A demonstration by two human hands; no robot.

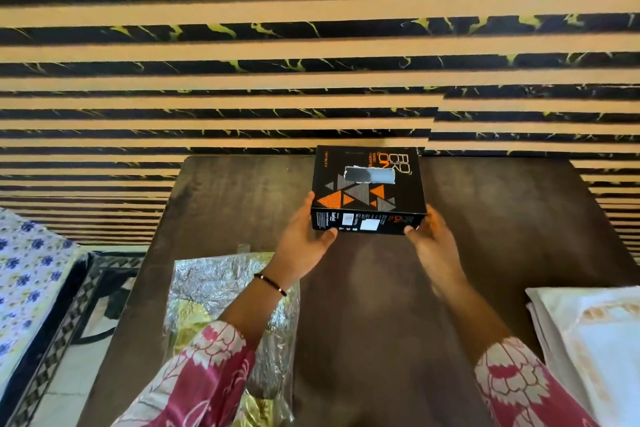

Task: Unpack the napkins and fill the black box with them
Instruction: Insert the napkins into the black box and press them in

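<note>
A black box [369,189] with orange and grey triangles and a rectangular slot cut in its lid rests at the far middle of the dark wooden table [502,225]. My left hand [306,230] grips its near left corner, and my right hand [431,236] grips its near right corner. A silver and gold plastic packet [211,291] lies flat on the table under my left forearm. A stack of white napkins [595,343] sits at the table's right edge, partly cut off by the frame.
A wall of tan and black marbled stripes [311,45] rises right behind the table. Left of the table is a floral-sheeted bed [27,281] and a patterned floor [79,333]. Bare tabletop lies between my forearms.
</note>
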